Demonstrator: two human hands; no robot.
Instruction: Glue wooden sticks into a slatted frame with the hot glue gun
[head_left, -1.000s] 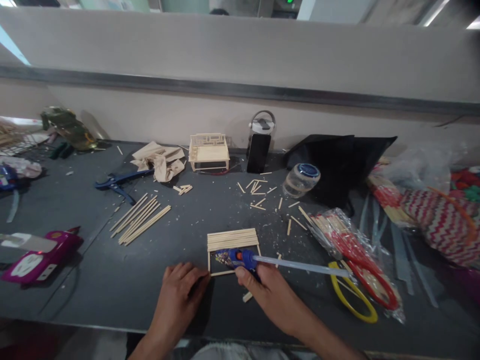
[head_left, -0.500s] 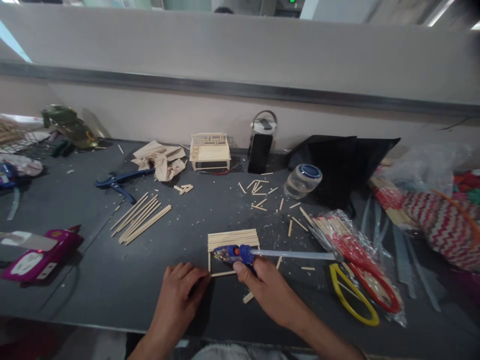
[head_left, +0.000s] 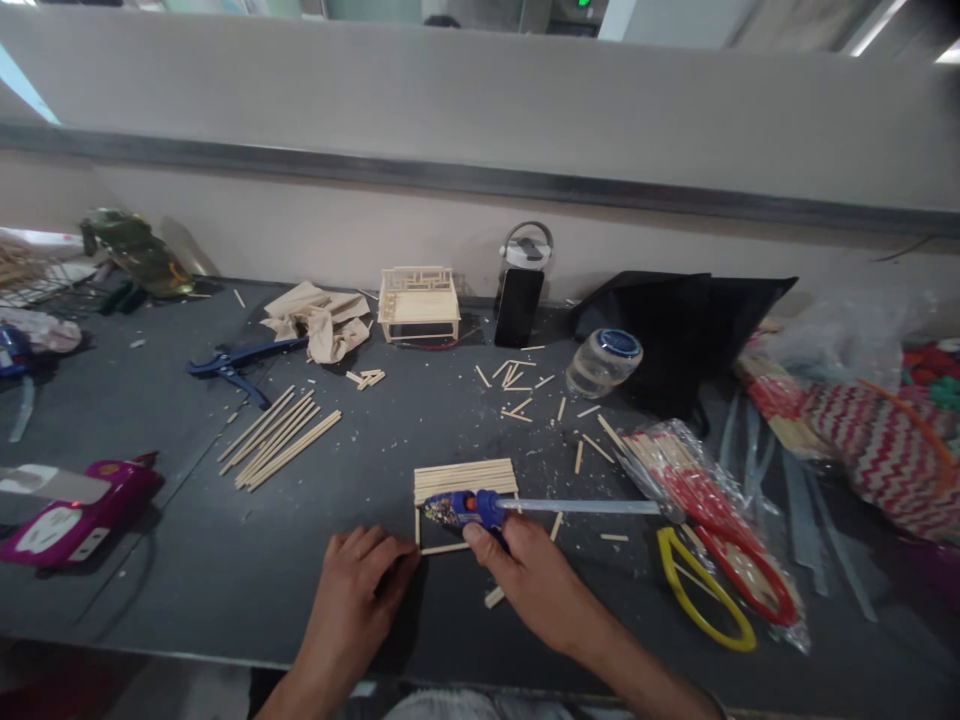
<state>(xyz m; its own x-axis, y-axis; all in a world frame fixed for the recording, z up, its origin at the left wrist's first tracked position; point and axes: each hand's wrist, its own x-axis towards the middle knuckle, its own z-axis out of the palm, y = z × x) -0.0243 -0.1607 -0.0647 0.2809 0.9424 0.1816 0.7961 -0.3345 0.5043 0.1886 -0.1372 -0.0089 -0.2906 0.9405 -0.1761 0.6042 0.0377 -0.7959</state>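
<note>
My right hand (head_left: 536,570) is wrapped round a blue glue gun (head_left: 484,508), with a long clear glue stick (head_left: 577,507) running out of its back to the right. The gun's nozzle points left, over a small rectangular frame of wooden sticks (head_left: 465,480). Side-by-side sticks cover the frame's far part, and the near part is partly hidden by the gun and hand. With curled fingers, my left hand (head_left: 367,580) pinches the frame's near left corner. Loose sticks (head_left: 495,597) lie beside my right hand.
Long sticks (head_left: 281,440) and blue cutters (head_left: 240,365) lie left. A small stick-built bench (head_left: 418,305) stands at the back, near a phone (head_left: 519,308) and a jar (head_left: 604,362). Yellow-and-red-handled scissors (head_left: 705,590) lie right. A magenta device (head_left: 79,515) sits far left.
The glue stick's rear end reaches slightly less far to the right. Both hands and the frame hold nearly the same places; the whole view has shifted a little.
</note>
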